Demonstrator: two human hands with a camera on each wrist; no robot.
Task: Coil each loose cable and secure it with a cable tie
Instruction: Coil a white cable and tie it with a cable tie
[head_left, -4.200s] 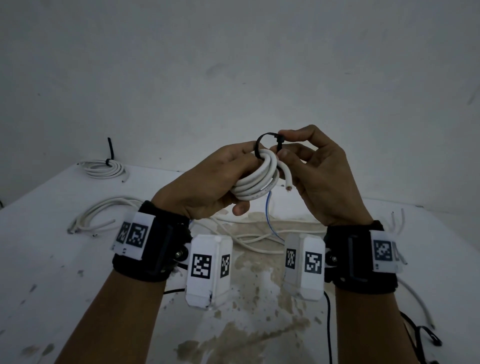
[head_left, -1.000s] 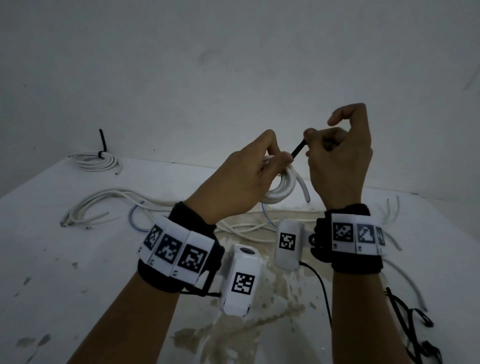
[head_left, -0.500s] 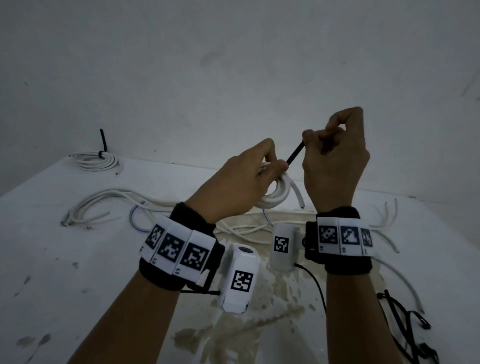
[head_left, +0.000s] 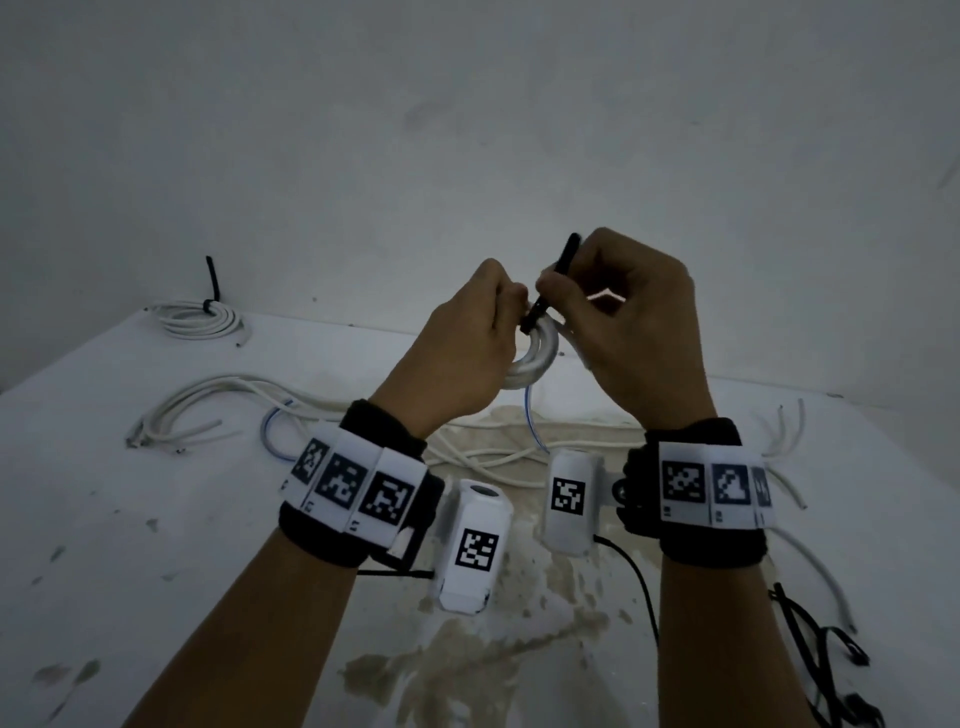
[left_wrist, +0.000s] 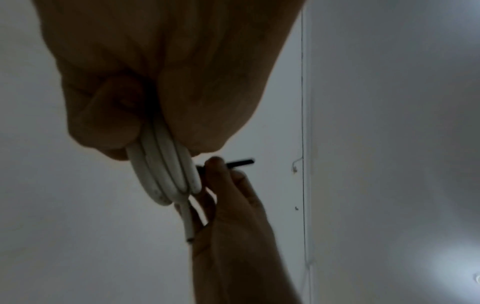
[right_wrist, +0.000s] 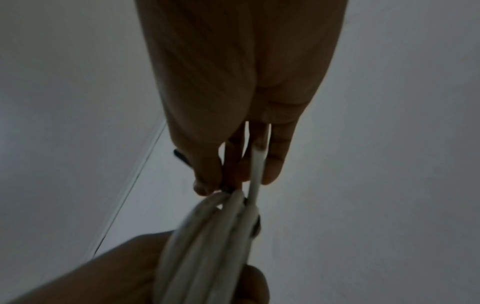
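Above the worktop, left hand grips coil; right hand pinches cable tie, tail slanting up-right.

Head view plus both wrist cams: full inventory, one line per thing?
held cable coil: 1, white, in the air between both hands
cable tie: 1, black, round the held coil, tail sticking up
tied coil: 1, white with black tie, table's far left corner
loose cables: several, white, across the table's middle and right
thin wire: 1, blue, among the loose cables
spare ties: a few, black, near right edge
table: 1, white, stained
left hand: 1, grips coil
right hand: 1, pinches tie
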